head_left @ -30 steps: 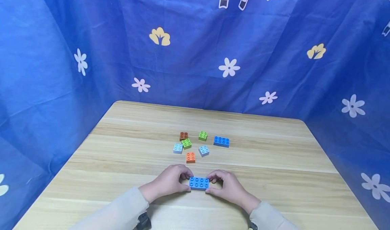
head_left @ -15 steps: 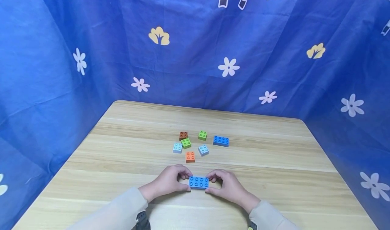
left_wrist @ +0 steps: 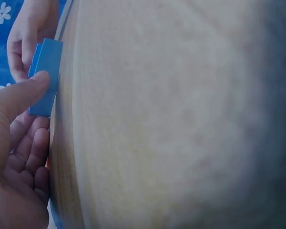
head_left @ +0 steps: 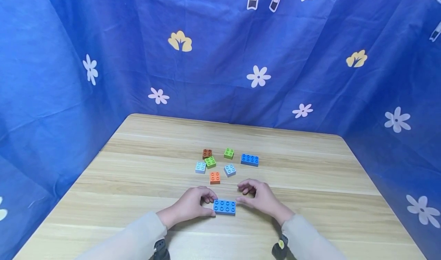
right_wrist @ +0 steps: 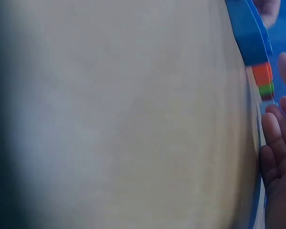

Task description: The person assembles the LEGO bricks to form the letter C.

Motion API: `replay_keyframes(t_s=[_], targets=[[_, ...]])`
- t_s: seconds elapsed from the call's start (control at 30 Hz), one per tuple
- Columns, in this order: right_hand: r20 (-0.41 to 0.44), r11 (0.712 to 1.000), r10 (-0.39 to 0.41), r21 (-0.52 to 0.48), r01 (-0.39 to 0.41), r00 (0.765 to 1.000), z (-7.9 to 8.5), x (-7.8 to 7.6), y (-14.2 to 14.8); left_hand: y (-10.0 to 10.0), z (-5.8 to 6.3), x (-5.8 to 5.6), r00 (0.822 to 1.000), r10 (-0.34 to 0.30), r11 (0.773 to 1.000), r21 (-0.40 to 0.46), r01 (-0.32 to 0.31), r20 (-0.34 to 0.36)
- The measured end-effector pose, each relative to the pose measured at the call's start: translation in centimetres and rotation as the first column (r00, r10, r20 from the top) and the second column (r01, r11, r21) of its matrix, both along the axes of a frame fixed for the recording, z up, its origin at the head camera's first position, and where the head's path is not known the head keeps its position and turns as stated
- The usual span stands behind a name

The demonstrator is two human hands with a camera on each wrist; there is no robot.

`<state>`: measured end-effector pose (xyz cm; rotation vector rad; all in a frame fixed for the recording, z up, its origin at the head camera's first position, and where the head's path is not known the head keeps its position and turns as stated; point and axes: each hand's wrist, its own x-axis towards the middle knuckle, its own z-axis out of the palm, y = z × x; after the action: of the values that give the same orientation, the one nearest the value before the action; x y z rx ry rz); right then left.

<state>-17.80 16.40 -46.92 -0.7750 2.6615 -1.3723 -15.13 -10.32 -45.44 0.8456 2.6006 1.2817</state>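
Observation:
A long blue building brick (head_left: 224, 207) with two rows of studs lies near the front of the table. My left hand (head_left: 191, 204) pinches its left end, thumb at the near side and fingers at the far side. In the left wrist view the thumb presses against the side of the blue brick (left_wrist: 46, 78). Apart from the brick's right end is my right hand (head_left: 259, 198), its fingers loosely bent around nothing. From the right wrist, the fingers of the right hand (right_wrist: 280, 148) show relaxed, with the blue brick (right_wrist: 248, 33) beyond them.
Behind the hands, an orange brick (head_left: 215, 177) lies closest. Farther back are two light blue bricks, one at left (head_left: 201, 167), two green ones, one at the back (head_left: 229, 153), a brown brick (head_left: 207, 154) and another long blue brick (head_left: 249, 160). A blue curtain (head_left: 220, 61) surrounds the table.
My right hand has let go of the blue brick's right end and moved away, up and to the right. The left hand and the bricks have stayed in place.

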Motion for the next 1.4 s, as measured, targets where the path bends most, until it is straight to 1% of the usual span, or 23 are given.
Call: replay_keyframes(t_s=[0.1, 0.17, 0.3, 0.43, 0.53, 0.73, 0.87, 1.03, 1.2, 1.3, 1.4], targets=[[-0.023, 0.999, -0.040, 0.001, 0.040, 0.999, 0.0, -1.2, 0.0, 0.0, 0.1, 0.0, 1.000, 0.001, 1.000, 0.001, -0.001, 0.002], [-0.022, 0.998, -0.063, 0.005, 0.063, 0.998, 0.0, -2.0, -0.1, 0.0, 0.1, 0.1, 1.000, 0.002, 1.000, 0.000, -0.002, 0.003], [0.004, 0.994, -0.106, 0.024, 0.106, 0.994, 0.0, -3.4, -0.6, 0.0, 0.3, 0.2, 1.000, -0.001, 1.000, 0.003, 0.001, 0.000], [0.037, 0.989, -0.140, 0.045, 0.139, 0.989, 0.2, -4.4, -1.5, 0.0, 0.4, 0.2, 1.000, -0.004, 1.000, 0.006, 0.004, -0.006], [0.047, 0.988, -0.145, 0.055, 0.142, 0.988, 0.3, -5.0, -2.2, 0.0, 0.4, 0.2, 1.000, -0.005, 1.000, 0.004, 0.005, -0.009], [0.019, 0.988, -0.126, 0.095, 0.123, 0.992, 0.4, -6.1, -3.2, -0.1, 0.3, 0.2, 1.000, -0.004, 1.000, -0.002, 0.004, -0.009], [0.016, 0.981, -0.132, 0.143, 0.129, 0.991, 0.3, -6.4, -3.5, -0.1, 0.3, 0.1, 1.000, -0.006, 1.000, -0.001, 0.006, -0.009], [0.006, 0.979, -0.133, 0.154, 0.130, 0.991, 0.1, -6.4, -3.6, -0.2, 0.2, 0.1, 1.000, -0.011, 1.000, -0.001, 0.011, -0.005], [0.024, 0.986, -0.144, 0.083, 0.141, 0.989, 0.1, -5.9, -3.3, -0.2, 0.2, 0.0, 1.000, -0.013, 1.000, -0.003, 0.013, 0.001], [0.047, 0.987, -0.158, 0.022, 0.157, 0.986, 0.3, -5.2, -2.9, -0.2, 0.3, 0.0, 1.000, -0.015, 1.000, -0.001, 0.015, -0.002], [0.057, 0.987, -0.161, -0.017, 0.162, 0.985, 0.5, -4.4, -2.5, -0.2, 0.3, 0.0, 1.000, -0.014, 1.000, 0.001, 0.014, -0.007]])
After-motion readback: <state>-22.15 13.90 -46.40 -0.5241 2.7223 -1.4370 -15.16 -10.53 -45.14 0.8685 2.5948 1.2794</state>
